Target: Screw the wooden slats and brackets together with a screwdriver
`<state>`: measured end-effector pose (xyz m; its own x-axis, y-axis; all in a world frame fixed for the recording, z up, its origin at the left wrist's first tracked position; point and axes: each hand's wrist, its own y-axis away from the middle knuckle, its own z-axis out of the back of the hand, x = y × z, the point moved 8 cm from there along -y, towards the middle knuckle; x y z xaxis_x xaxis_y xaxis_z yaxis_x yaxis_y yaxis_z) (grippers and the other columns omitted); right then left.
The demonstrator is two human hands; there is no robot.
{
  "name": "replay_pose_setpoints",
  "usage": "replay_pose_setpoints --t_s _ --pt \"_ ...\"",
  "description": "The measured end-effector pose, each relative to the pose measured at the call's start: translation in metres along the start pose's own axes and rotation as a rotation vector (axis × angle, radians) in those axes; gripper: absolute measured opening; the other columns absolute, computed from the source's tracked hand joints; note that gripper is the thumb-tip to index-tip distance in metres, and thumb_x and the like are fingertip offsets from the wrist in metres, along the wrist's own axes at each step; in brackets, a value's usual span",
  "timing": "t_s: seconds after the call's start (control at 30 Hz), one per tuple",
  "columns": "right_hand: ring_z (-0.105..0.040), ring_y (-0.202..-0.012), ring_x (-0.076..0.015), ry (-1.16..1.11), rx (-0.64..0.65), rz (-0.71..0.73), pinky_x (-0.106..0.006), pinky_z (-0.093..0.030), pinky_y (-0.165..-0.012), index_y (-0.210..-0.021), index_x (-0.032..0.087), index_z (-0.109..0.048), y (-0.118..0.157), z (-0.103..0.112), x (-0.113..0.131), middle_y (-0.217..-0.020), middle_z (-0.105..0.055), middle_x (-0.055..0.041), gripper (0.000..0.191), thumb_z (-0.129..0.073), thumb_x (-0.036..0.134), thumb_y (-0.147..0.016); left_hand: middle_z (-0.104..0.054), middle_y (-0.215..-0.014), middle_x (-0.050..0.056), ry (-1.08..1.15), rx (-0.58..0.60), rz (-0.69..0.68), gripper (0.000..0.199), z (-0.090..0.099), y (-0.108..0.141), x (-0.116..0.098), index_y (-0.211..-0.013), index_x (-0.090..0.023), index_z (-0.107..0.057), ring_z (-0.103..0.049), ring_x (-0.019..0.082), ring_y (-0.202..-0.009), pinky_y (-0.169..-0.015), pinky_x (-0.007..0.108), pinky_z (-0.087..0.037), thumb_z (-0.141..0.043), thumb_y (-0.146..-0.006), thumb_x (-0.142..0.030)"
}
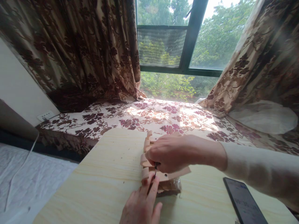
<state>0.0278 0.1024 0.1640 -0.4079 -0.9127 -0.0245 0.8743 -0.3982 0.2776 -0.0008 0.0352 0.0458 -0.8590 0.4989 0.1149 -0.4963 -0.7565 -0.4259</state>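
Observation:
My right hand (164, 154) is closed in a fist around a thin metal tool (155, 169). Only its dark shank shows below the fingers, so its kind is unclear. The tool points down at a row of tan, leather-like strips (145, 174) with curled left ends. One strip has a small dark round spot (165, 175), a hole or a stud. Beneath the strips is a brown block (171, 186) with a shiny clear wrapping. My left hand (141, 199) is below, its fingers stretched out and their tips pressed on the nearest strip beside the tool's tip.
The pale wooden tabletop (102, 174) carries the work, with small dark crumbs to the left. A phone (245, 200) lies at the right, under my right forearm. Beyond are a flower-patterned window seat (149, 116), curtains (105, 46) and a green-framed window (187, 70).

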Motion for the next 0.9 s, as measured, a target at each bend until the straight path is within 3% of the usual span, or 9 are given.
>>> replay_pose_setpoints --t_s 0.13,0.27,0.37,0.47,0.53,0.63,0.77,0.9 --pt "-0.05 -0.053 -0.0141 -0.169 0.049 -0.096 -0.026 -0.03 -0.043 -0.084 0.018 -0.067 -0.003 -0.001 -0.018 -0.069 -0.066 -0.0039 0.018 -0.057 0.019 -0.07 -0.054 -0.128 0.016 0.03 0.053 0.013 0.053 -0.006 0.004 0.0 -0.128 -0.012 -0.044 -0.068 0.018 -0.085 -0.066 0.023 -0.056 -0.048 -0.075 -0.018" --pt "-0.051 -0.056 -0.0119 -0.363 0.159 -0.19 -0.022 -0.033 -0.045 -0.085 0.017 -0.066 -0.008 -0.022 -0.04 -0.072 -0.065 -0.0014 0.02 -0.057 0.025 -0.068 -0.051 -0.131 0.017 0.028 0.057 0.004 0.055 -0.01 0.007 -0.001 -0.132 -0.01 -0.037 -0.067 0.018 -0.09 -0.069 0.023 -0.055 -0.046 -0.078 -0.018" --pt "-0.052 -0.058 -0.0115 -0.402 0.158 -0.241 -0.021 -0.034 -0.046 -0.089 0.016 -0.065 -0.007 -0.032 -0.051 -0.073 -0.065 -0.0019 0.025 -0.055 0.031 -0.07 -0.054 -0.128 0.017 -0.001 0.03 -0.031 0.052 -0.01 0.007 -0.003 -0.131 -0.008 -0.038 -0.067 0.017 -0.088 -0.068 0.022 -0.055 -0.042 -0.08 -0.019" --pt "-0.051 -0.058 -0.0148 -0.253 0.039 -0.236 -0.025 -0.03 -0.047 -0.092 0.016 -0.065 -0.002 -0.022 -0.048 -0.071 -0.064 -0.0044 0.029 -0.056 0.031 -0.069 -0.056 -0.126 0.016 -0.018 0.013 -0.023 0.047 -0.009 0.006 -0.003 -0.128 -0.009 -0.043 -0.068 0.016 -0.079 -0.064 0.022 -0.055 -0.039 -0.082 -0.02" --pt "-0.052 -0.059 -0.0161 -0.097 -0.041 -0.16 -0.027 -0.029 -0.048 -0.089 0.015 -0.065 0.001 -0.011 -0.033 -0.071 -0.064 -0.0058 0.024 -0.056 0.024 -0.069 -0.056 -0.126 0.014 -0.011 0.014 0.004 0.046 -0.008 0.005 -0.001 -0.127 -0.011 -0.045 -0.069 0.016 -0.078 -0.064 0.023 -0.056 -0.041 -0.082 -0.02" --pt "-0.053 -0.062 -0.0159 0.019 -0.046 -0.035 -0.027 -0.031 -0.052 -0.08 0.015 -0.066 0.002 -0.002 -0.009 -0.076 -0.066 -0.0076 0.016 -0.052 0.011 -0.071 -0.054 -0.129 0.014 0.015 0.034 0.017 0.048 -0.007 0.004 0.0 -0.129 -0.011 -0.043 -0.068 0.017 -0.083 -0.067 0.024 -0.056 -0.044 -0.081 -0.02" --pt "-0.051 -0.06 -0.0148 -0.089 -0.008 -0.014 -0.026 -0.032 -0.052 -0.077 0.015 -0.067 -0.002 -0.001 -0.007 -0.074 -0.066 -0.007 0.013 -0.056 0.013 -0.07 -0.049 -0.133 0.016 0.026 0.064 0.026 0.052 -0.007 0.005 0.0 -0.131 -0.012 -0.041 -0.068 0.018 -0.084 -0.068 0.025 -0.056 -0.047 -0.08 -0.02" --pt "-0.044 -0.049 -0.01 -0.265 0.069 -0.126 -0.023 -0.029 -0.044 -0.077 0.016 -0.068 -0.011 -0.015 -0.032 -0.06 -0.06 -0.0005 0.015 -0.058 0.025 -0.07 -0.049 -0.133 0.017 0.015 0.072 0.005 0.054 -0.007 0.006 -0.002 -0.13 -0.012 -0.041 -0.068 0.019 -0.086 -0.067 0.025 -0.056 -0.048 -0.078 -0.018"
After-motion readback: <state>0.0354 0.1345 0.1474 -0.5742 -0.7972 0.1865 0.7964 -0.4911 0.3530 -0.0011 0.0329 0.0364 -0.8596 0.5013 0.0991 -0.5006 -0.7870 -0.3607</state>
